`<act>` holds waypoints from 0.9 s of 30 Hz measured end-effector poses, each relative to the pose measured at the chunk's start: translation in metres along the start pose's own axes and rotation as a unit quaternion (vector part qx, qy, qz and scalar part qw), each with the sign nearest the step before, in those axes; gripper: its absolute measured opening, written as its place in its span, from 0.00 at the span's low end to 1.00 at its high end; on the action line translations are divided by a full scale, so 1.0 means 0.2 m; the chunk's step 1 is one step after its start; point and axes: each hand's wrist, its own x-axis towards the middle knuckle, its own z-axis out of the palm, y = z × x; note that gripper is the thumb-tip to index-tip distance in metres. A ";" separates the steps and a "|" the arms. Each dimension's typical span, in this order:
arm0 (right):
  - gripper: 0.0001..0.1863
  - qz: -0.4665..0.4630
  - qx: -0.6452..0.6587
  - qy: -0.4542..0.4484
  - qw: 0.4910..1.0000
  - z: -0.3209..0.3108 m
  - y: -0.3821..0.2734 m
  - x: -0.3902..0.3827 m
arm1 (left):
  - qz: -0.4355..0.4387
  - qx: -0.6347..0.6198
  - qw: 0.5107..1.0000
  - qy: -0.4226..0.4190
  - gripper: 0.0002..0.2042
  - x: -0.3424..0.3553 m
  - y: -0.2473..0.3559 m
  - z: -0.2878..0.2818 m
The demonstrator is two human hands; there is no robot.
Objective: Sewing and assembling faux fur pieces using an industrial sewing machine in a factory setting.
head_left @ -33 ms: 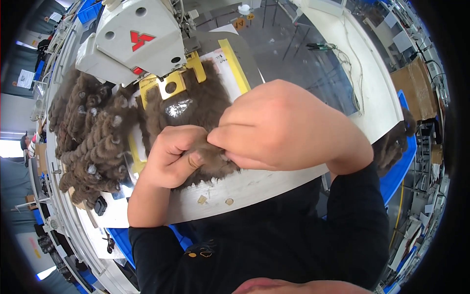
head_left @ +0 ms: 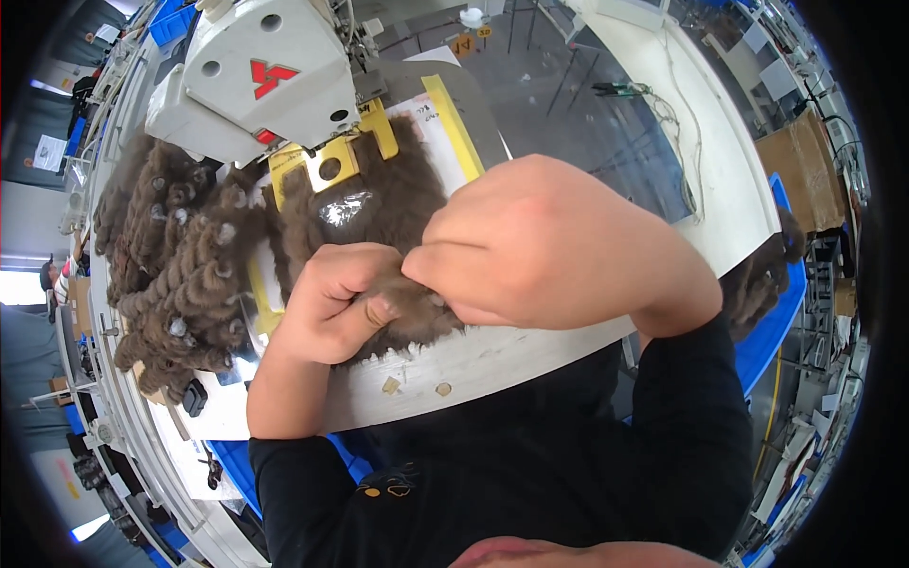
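Both hands are closed close together over the front edge of the white table. My left hand (head_left: 343, 301) pinches a piece of brown plush fabric (head_left: 421, 312) between its thumb and curled fingers. Against its right side, my right hand (head_left: 530, 251) grips the same plush with bent fingers; its fingertips are partly hidden. Beyond them, more brown plush (head_left: 393, 185) with a shiny clear patch (head_left: 346, 208) lies on a white template with yellow edging (head_left: 453, 128). A yellow clamp plate (head_left: 331, 167) presses over it, beneath the white sewing machine head (head_left: 222, 80).
A heap of brown plush pieces (head_left: 175, 256) fills the left of the table (head_left: 492, 364). Green-handled snips (head_left: 620, 90) and a cord lie at the far right. Blue bins (head_left: 772, 327) with more plush stand beside the table, near a cardboard box (head_left: 803, 175).
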 end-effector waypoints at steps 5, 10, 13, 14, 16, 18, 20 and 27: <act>0.08 -0.030 -0.029 -0.027 0.999 0.01 0.01 0.02 | -0.017 -0.017 1.000 -0.014 0.17 -0.01 0.00 -0.01; 0.07 -0.019 -0.005 -0.008 1.000 0.00 0.01 0.01 | -0.021 -0.034 0.999 0.002 0.17 -0.01 -0.01 0.02; 0.06 -0.027 -0.009 -0.027 0.999 0.00 0.01 0.01 | -0.018 -0.025 0.999 -0.010 0.15 -0.01 -0.03 0.01; 0.06 -0.035 -0.009 -0.037 0.999 0.00 0.01 0.01 | -0.021 -0.019 0.999 -0.034 0.14 -0.01 -0.03 -0.01; 0.06 -0.041 0.010 -0.046 0.998 -0.01 0.02 0.02 | -0.014 0.003 0.999 -0.047 0.09 -0.02 -0.02 -0.03; 0.06 -0.047 0.029 -0.055 0.997 -0.01 0.02 0.02 | -0.008 0.025 0.998 -0.059 0.08 -0.02 -0.01 -0.04; 0.07 -0.019 0.078 0.010 0.997 0.01 0.03 0.01 | 0.050 0.050 0.997 -0.005 0.09 -0.01 0.01 -0.02; 0.14 -0.026 0.125 0.048 0.991 0.02 0.03 0.02 | 0.047 0.155 0.986 0.041 0.09 -0.01 0.08 0.00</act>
